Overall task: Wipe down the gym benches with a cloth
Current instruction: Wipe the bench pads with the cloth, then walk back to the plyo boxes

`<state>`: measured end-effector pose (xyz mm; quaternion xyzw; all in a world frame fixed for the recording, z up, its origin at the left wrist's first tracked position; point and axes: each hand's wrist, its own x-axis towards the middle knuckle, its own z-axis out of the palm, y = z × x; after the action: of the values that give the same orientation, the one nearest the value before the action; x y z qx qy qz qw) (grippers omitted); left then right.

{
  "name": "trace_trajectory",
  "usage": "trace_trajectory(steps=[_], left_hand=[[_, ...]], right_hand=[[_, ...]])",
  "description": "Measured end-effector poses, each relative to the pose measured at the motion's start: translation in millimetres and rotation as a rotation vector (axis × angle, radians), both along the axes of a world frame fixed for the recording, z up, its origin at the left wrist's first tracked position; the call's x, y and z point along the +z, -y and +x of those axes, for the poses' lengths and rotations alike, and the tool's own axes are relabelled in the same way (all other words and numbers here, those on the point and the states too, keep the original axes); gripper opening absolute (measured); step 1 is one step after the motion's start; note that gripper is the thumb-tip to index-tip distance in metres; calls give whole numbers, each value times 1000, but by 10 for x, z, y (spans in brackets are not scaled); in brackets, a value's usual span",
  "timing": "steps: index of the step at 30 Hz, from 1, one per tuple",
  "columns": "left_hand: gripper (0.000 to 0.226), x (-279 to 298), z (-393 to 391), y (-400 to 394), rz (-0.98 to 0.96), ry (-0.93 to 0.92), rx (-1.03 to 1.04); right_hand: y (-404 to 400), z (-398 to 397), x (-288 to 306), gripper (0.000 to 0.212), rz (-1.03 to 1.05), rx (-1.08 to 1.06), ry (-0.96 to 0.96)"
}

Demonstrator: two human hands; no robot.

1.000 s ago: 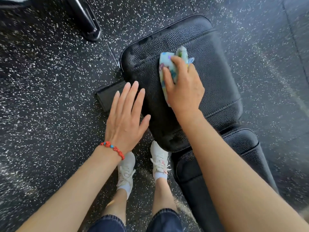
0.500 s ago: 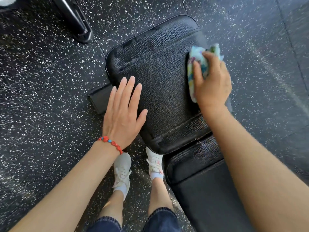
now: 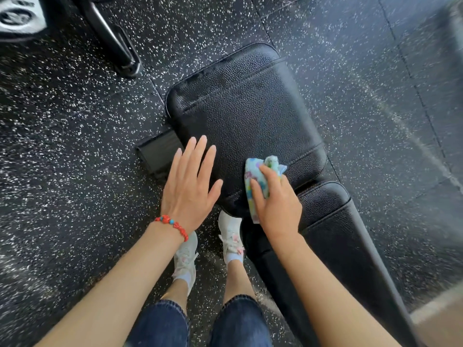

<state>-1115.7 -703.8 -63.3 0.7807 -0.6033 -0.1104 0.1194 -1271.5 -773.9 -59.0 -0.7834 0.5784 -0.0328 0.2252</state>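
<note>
A black padded gym bench lies in front of me, its seat pad (image 3: 245,108) running into a longer back pad (image 3: 335,236) toward the lower right. My right hand (image 3: 278,204) presses a bunched, pastel-patterned cloth (image 3: 258,179) onto the near end of the seat pad, close to the gap between the two pads. My left hand (image 3: 190,186), with a red bead bracelet at the wrist, lies flat with fingers spread over the seat pad's near left edge and holds nothing.
Speckled black rubber floor (image 3: 75,171) surrounds the bench. A black bench foot (image 3: 157,154) sticks out left of the seat pad. A black machine leg (image 3: 117,46) and a weight plate (image 3: 17,16) sit at the top left. My white shoes (image 3: 185,259) stand beside the bench.
My right hand has dragged the cloth from the seat pad's far right edge back to its near end. My left hand stays flat at the pad's left edge.
</note>
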Motion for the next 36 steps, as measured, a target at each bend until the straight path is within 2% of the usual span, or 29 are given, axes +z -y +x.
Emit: trace_trajectory(steps=[3,7,12,24,36], left_hand=[[54,187,6,-182,0,4,-8],[54,500,33,-412,-1,4,-7],[54,998,93,-634,-19,3,-7],[54,2081,234,-1192,-54,42,120],[53,2714,-2,-1482,-42,82,331]], right_hand=[[-106,-47,237,35,194,-94,3],[-289,-10,621,33,160,-239,151],[-469,142,1126,31,127,-310,223],[-817,341,2239,30,160,-284,394],[-845,330,2887,29,195,-51,440]])
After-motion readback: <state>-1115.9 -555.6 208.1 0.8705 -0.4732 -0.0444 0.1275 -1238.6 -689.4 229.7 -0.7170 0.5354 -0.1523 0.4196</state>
